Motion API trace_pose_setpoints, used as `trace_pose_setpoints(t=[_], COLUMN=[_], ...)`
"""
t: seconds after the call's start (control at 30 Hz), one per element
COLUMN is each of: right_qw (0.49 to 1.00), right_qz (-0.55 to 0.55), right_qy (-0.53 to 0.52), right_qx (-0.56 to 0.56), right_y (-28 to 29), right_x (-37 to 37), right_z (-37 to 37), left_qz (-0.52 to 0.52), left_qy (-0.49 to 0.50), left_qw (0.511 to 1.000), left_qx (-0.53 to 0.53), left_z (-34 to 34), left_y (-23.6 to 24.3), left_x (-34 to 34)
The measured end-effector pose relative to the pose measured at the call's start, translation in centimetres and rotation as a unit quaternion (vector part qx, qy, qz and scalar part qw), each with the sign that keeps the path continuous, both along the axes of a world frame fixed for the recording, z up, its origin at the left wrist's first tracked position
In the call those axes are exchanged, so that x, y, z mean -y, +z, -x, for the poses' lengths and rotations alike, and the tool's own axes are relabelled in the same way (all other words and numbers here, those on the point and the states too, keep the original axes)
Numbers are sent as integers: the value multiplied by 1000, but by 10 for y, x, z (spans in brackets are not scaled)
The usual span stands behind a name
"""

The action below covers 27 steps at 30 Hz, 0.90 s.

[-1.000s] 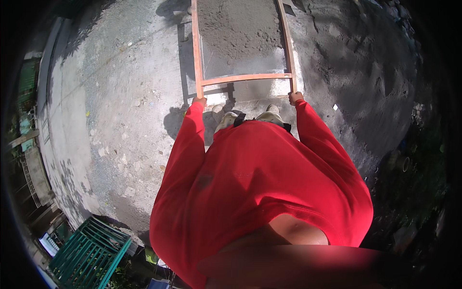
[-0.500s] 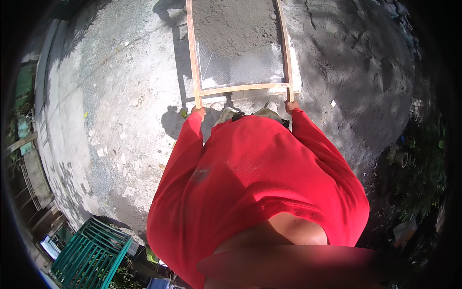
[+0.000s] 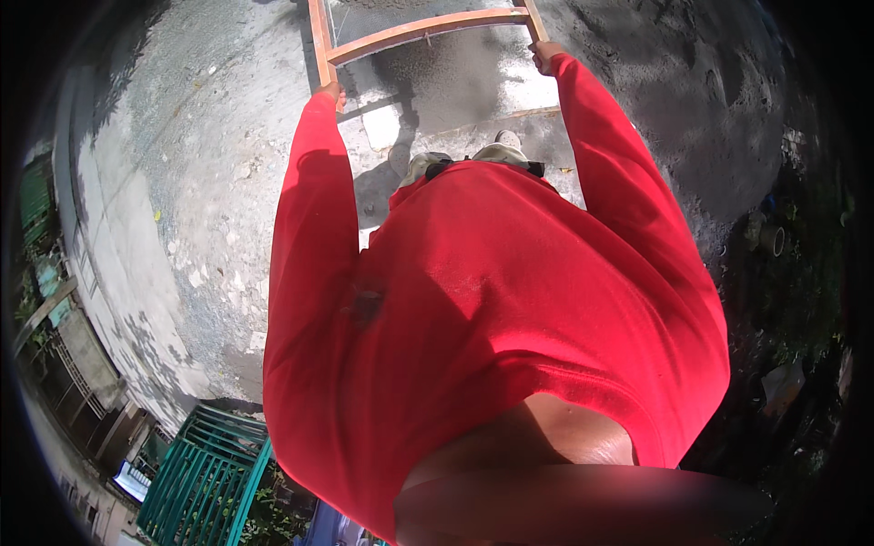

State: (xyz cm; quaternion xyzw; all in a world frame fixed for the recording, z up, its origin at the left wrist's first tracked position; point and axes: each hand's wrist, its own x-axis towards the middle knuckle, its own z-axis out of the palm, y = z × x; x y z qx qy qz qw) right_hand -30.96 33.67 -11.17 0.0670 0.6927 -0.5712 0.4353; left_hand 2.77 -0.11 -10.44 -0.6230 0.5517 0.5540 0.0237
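Observation:
A wooden-framed sand screen (image 3: 428, 31) reaches out of the top edge of the view, its near crossbar and the ends of both side rails showing. My left hand (image 3: 333, 94) is closed round the end of the left rail. Round the right rail's end my right hand (image 3: 545, 56) is wrapped in the same way. Both arms stretch forward in red sleeves. Fine grey sand (image 3: 446, 86) lies on the ground below the crossbar, in front of my feet. The far part of the screen is out of view.
Dark grey sand (image 3: 651, 118) spreads over the ground on the right, with plants (image 3: 801, 273) beyond it. Rough pale concrete (image 3: 218, 182) stretches to the left. A green metal rack (image 3: 205, 478) stands at the lower left.
Both hands have moved forward and up in the view with the screen, and my arms are straighter. Its sand-covered mesh has passed mostly out of view, and grey sand shows on the ground below.

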Motion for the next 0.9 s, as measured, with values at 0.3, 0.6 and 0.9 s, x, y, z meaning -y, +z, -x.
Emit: trace_pose_setpoints(t=[0.3,0.6,0.9], right_qw=[983,993,994], right_qz=[-162,-116,-81], right_qy=[33,7,54], right_qx=[-79,-34,-41], right_y=[-66,-88,23], right_x=[-81,-144,10], right_z=[-101,-129,-1], left_qz=[27,-8,20], left_qy=[-14,62,2], left_qw=[1000,998,1000], left_qx=[-6,-24,4], left_z=[-83,-117,3], left_y=[-52,-86,22], left_x=[-93,-153,14])
